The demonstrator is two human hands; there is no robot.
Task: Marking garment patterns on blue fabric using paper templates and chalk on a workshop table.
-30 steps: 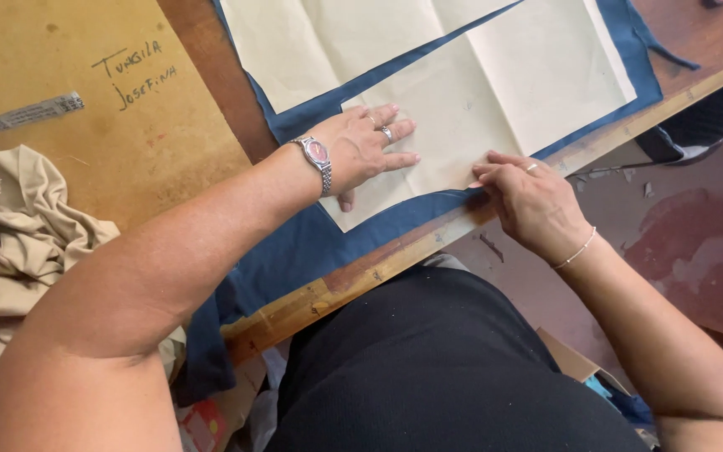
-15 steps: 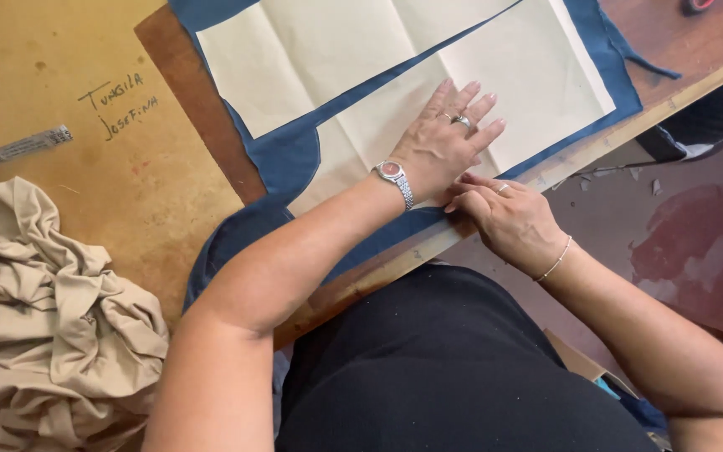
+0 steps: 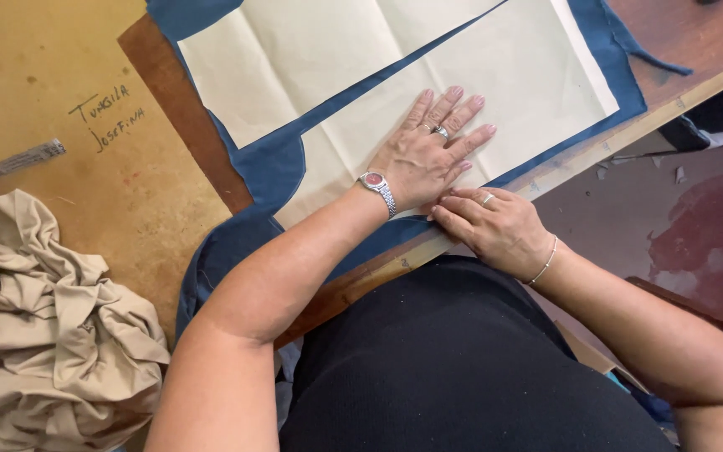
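Cream paper pattern pieces (image 3: 479,100) lay on plain navy-blue fabric (image 3: 274,163); beside the fabric, the surface (image 3: 43,50) was mustard-yellow, and the crumpled cloth (image 3: 43,335) was beige.

Bright, even, soft light, faint shadows under the forearms, no glare, sharp focus, slight wide-angle stretch at edges

Two cream paper pattern pieces (image 3: 462,109) (image 3: 311,50) (one under the left hand (image 3: 428,155)), one dark blue cloth (image 3: 274,163) beneath, one crumpled beige fabric heap (image 3: 43,326) far left.
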